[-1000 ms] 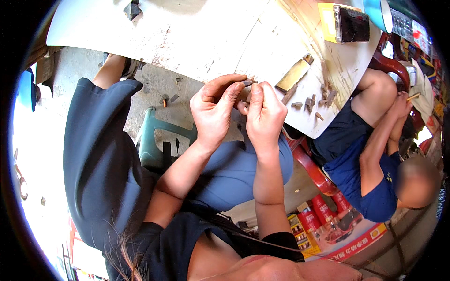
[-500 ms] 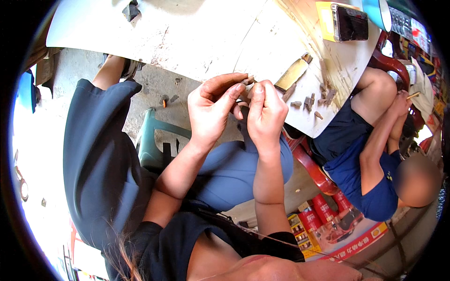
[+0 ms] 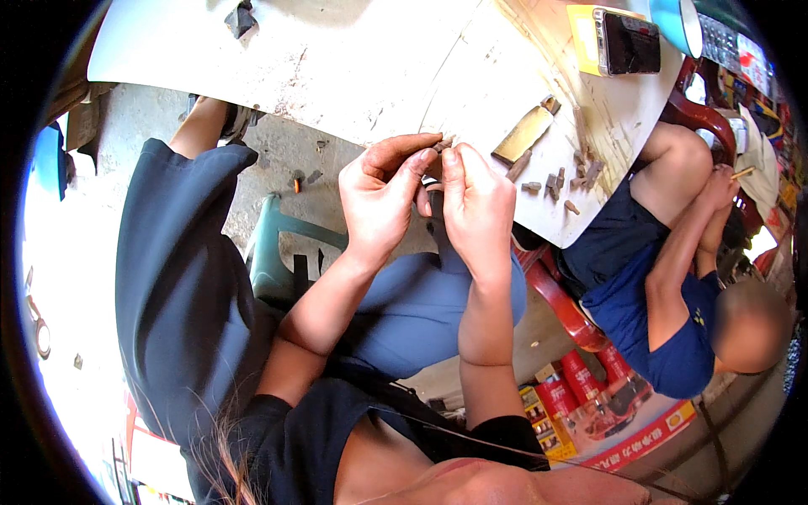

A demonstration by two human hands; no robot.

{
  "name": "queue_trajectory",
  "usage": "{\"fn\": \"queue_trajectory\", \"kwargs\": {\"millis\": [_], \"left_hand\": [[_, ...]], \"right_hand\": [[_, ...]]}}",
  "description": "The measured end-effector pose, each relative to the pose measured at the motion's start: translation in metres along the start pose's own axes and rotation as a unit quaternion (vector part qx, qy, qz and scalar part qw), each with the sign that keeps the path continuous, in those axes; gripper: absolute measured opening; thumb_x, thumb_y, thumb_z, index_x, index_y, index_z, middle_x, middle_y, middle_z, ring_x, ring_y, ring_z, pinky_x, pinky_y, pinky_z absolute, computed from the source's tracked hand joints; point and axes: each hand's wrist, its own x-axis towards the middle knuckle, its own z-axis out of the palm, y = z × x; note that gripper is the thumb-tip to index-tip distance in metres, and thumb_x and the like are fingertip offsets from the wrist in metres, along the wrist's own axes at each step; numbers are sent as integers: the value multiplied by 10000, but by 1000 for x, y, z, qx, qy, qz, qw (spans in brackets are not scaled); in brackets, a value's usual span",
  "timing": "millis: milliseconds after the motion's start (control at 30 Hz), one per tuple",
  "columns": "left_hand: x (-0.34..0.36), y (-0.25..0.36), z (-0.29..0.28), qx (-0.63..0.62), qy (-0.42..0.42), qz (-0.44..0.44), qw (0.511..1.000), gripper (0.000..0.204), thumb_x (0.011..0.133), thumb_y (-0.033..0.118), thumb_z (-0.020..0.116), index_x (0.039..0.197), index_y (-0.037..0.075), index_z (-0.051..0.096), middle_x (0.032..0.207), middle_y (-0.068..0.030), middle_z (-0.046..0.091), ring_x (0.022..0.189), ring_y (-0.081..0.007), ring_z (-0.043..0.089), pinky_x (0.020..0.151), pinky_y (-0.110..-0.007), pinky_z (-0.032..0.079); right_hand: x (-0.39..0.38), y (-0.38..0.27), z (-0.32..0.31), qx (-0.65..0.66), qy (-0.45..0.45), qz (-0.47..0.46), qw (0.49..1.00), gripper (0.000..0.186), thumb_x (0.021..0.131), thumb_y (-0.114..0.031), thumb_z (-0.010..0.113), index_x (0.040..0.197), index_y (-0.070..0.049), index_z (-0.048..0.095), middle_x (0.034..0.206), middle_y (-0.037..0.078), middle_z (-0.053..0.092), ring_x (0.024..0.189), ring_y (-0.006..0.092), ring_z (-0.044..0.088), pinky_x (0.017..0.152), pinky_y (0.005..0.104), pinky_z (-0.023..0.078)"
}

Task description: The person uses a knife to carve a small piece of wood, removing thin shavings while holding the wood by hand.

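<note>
Both my hands are raised just off the near edge of the white table (image 3: 353, 59), fingertips almost meeting. My left hand (image 3: 379, 202) pinches a small brown piece (image 3: 441, 146) between thumb and forefinger; most of it is covered, so its kind is unclear. Against the same piece, my right hand (image 3: 478, 206) presses its thumb and curled fingers. Right of my hands lie several short brown pieces (image 3: 553, 185), small and blocky. A flat yellowish object with dark ends (image 3: 523, 135) rests beside them.
A phone (image 3: 631, 42) sits on a yellow packet at the far right, next to a blue bowl (image 3: 680, 25). Thin straw-like strands (image 3: 547, 50) cross the tabletop. Another person (image 3: 652, 303) sits at the right. A green stool (image 3: 271, 252) stands below the table.
My right fingertips have shifted slightly left, closer to the left ones around the small brown piece. The things on the table stay where they were.
</note>
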Motion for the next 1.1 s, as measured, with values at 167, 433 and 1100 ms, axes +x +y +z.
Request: {"fn": "queue_trajectory", "kwargs": {"millis": [167,433,1100], "left_hand": [[1,-1,0,-9,0,-2,1000,185,887,-3,587,1050,-68,646,878,-117,679,505,-70,540,434,-176,428],[1,-2,0,-9,2,0,1000,184,890,-41,564,1055,-79,636,896,-126,681,586,-78,586,458,-183,454],[0,-5,0,10,8,13,1000,180,893,-41,555,1048,-78,639,910,-131,680,556,-76,575,466,-183,454]], "right_hand": [[-2,4,1,102,-2,32,994,214,931,-169,543,769,-29,541,639,190,552,580,381,566,503,423,425],[-2,2,2,31,-6,9,999,210,928,-162,543,764,-31,541,612,187,543,575,382,565,500,427,428],[-3,2,2,58,-4,25,998,229,938,-171,533,770,-16,547,576,187,507,533,366,542,485,412,408]]}}
